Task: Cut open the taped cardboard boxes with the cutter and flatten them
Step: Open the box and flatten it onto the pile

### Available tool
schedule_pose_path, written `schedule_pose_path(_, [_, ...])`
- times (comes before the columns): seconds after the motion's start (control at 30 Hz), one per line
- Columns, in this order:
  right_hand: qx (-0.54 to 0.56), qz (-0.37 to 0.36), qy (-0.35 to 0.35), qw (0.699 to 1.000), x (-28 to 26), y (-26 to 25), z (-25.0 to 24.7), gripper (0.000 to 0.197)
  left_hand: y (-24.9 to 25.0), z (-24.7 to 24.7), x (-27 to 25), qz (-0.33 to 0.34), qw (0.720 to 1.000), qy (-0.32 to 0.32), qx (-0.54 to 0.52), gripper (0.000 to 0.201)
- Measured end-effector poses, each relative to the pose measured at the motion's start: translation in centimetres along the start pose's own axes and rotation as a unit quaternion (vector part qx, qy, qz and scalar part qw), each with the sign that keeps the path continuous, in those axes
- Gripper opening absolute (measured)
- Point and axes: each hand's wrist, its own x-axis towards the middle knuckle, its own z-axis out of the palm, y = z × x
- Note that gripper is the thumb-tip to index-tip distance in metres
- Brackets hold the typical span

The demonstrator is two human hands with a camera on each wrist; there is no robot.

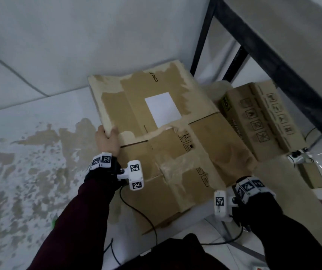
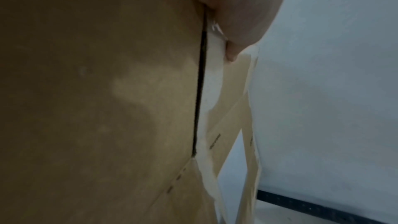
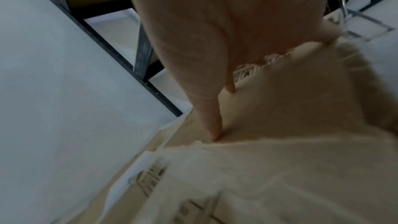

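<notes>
A large cardboard box (image 1: 210,137), folded flat, with a white label, torn tape patches and "PICO" print, is tilted up off the floor in the head view. My left hand (image 1: 106,134) grips its left edge, thumb on top and fingers curled round the rim. In the left wrist view, the left hand (image 2: 239,9) holds the doubled cardboard (image 2: 96,91) beside a dark seam. My right hand (image 3: 215,48) lies with straight fingers (image 3: 216,132) against the cardboard (image 3: 290,125); in the head view it is hidden behind the box's lower right edge. No cutter is visible.
A second printed cardboard box (image 1: 263,121) lies at the right under a black metal shelf frame (image 1: 273,61). A small carton (image 1: 312,177) and cables (image 1: 136,211) lie on the patchy floor. A small green object (image 1: 54,223) lies by my left sleeve. A grey wall stands behind.
</notes>
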Motion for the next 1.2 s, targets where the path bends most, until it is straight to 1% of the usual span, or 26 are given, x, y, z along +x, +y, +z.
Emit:
schedule_pose_path(0.03, [0.013,0.007,0.007,1.000,0.6,0.6,0.1,0.093,-0.1,0.4,0.2,0.002,1.000,0.005,0.018,0.033])
schedule_pose_path(0.07, [-0.006,0.015,0.003,1.000,0.6,0.8,-0.3,0.097,0.0,0.7,0.3,-0.006,0.999,0.007,0.039,0.035])
schedule_pose_path(0.1, [-0.014,0.012,0.001,1.000,1.3,0.9,-0.6,0.105,-0.1,1.1,0.3,-0.013,0.999,0.009,0.051,0.037])
schedule_pose_path(0.17, [-0.043,0.012,0.002,0.999,2.9,1.3,-1.1,0.124,-0.5,1.8,0.3,-0.017,0.999,0.007,0.043,0.039])
schedule_pose_path(0.2, [-0.054,0.023,-0.004,0.998,3.9,1.8,-1.0,0.131,-0.7,2.0,0.1,-0.017,0.999,0.008,0.043,0.040])
schedule_pose_path(0.27, [-0.050,0.022,-0.024,0.998,4.4,2.1,-1.3,0.137,-1.0,2.5,-0.2,-0.017,0.998,0.018,0.059,0.044])
schedule_pose_path(0.33, [-0.037,0.015,-0.023,0.999,4.5,1.6,-2.0,0.138,-0.9,3.0,-0.8,-0.016,0.997,0.039,0.064,0.046])
schedule_pose_path(0.4, [-0.020,0.008,-0.026,0.999,5.2,1.6,-2.5,0.140,-0.6,3.5,-1.4,-0.012,0.997,0.054,0.048,0.050])
schedule_pose_path(0.47, [-0.019,0.008,-0.035,0.999,5.8,1.9,-3.0,0.146,-0.6,3.7,-1.8,-0.004,0.998,0.054,0.038,0.056])
schedule_pose_path(0.5, [-0.020,0.003,-0.039,0.999,6.3,2.2,-3.0,0.147,-0.7,3.8,-1.8,0.000,0.998,0.051,0.044,0.055])
schedule_pose_path(0.57, [-0.026,-0.012,-0.041,0.999,6.2,2.0,-3.4,0.144,-0.9,3.9,-1.9,0.002,0.997,0.053,0.054,0.053])
schedule_pose_path(0.67, [-0.018,-0.020,-0.014,1.000,5.6,2.1,-3.6,0.129,-1.5,3.9,-2.3,0.000,0.996,0.060,0.069,0.053])
schedule_pose_path(0.73, [-0.008,-0.020,-0.021,1.000,5.4,3.0,-3.1,0.130,-2.0,3.8,-2.7,0.005,0.995,0.057,0.083,0.052])
schedule_pose_path(0.83, [0.005,-0.020,-0.030,0.999,5.3,4.2,-2.6,0.135,-2.5,3.5,-3.1,0.031,0.991,0.044,0.122,0.049])
schedule_pose_path(0.9, [-0.011,-0.010,-0.036,0.999,4.5,3.6,-2.6,0.129,-2.4,3.2,-3.2,0.044,0.980,0.022,0.191,0.050])
schedule_pose_path(0.93, [-0.036,-0.009,-0.033,0.999,4.0,3.2,-2.6,0.122,-2.3,3.1,-3.4,0.046,0.972,0.007,0.232,0.052])
schedule_pose_path(0.97, [-0.072,-0.018,-0.016,0.997,3.6,2.8,-2.5,0.112,-2.2,2.8,-3.5,0.046,0.962,-0.012,0.268,0.055])
schedule_pose_path(1.03, [-0.135,-0.070,0.049,0.987,1.8,1.3,-2.0,0.087,-2.0,1.9,-4.1,0.055,0.944,-0.054,0.321,0.057])
schedule_pose_path(1.07, [-0.131,-0.104,0.078,0.983,1.0,0.4,-1.4,0.074,-1.7,1.1,-4.6,0.063,0.936,-0.072,0.340,0.055])
schedule_pose_path(1.1, [-0.100,-0.136,0.089,0.982,-0.1,-0.6,-0.7,0.063,-1.5,0.1,-5.1,0.072,0.930,-0.089,0.351,0.052])
schedule_pose_path(1.17, [-0.001,-0.200,0.066,0.978,-2.7,-2.8,1.1,0.044,-1.1,-2.1,-6.4,0.097,0.930,-0.121,0.335,0.042])
schedule_pose_path(1.2, [0.041,-0.225,0.041,0.973,-4.3,-3.8,2.0,0.037,-1.0,-3.4,-7.1,0.105,0.936,-0.140,0.304,0.038])
